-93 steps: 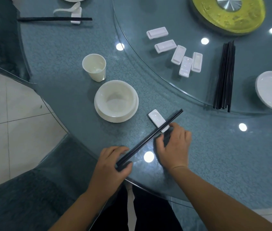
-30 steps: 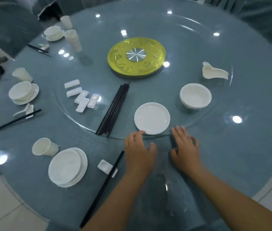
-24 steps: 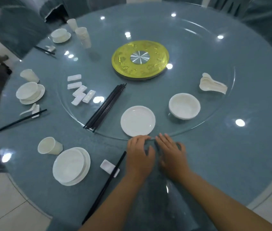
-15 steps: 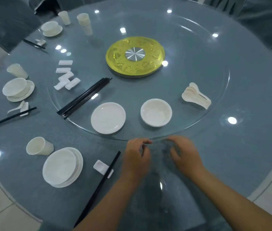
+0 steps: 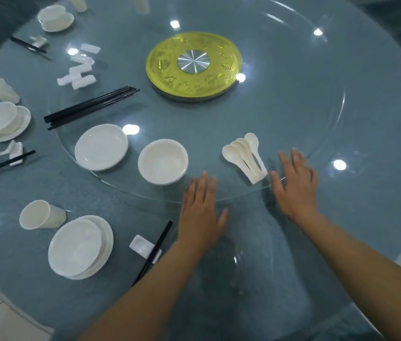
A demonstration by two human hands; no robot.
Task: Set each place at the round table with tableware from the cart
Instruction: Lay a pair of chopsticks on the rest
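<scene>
Both hands are released and grasp nothing: the left hand (image 5: 200,212) lies flat with fingers straight at the near rim of the glass turntable (image 5: 327,134), and the right hand (image 5: 294,185) is spread over that rim just right of the stacked spoons (image 5: 244,156). On the turntable, left of the spoons, sit a bowl (image 5: 162,161), a plate (image 5: 101,146), a bundle of black chopsticks (image 5: 91,108) and loose rests (image 5: 77,78). Nearer left, on the table, one setting holds a cup (image 5: 39,215), a bowl on a plate (image 5: 80,247), a rest (image 5: 141,246) and chopsticks (image 5: 154,251).
</scene>
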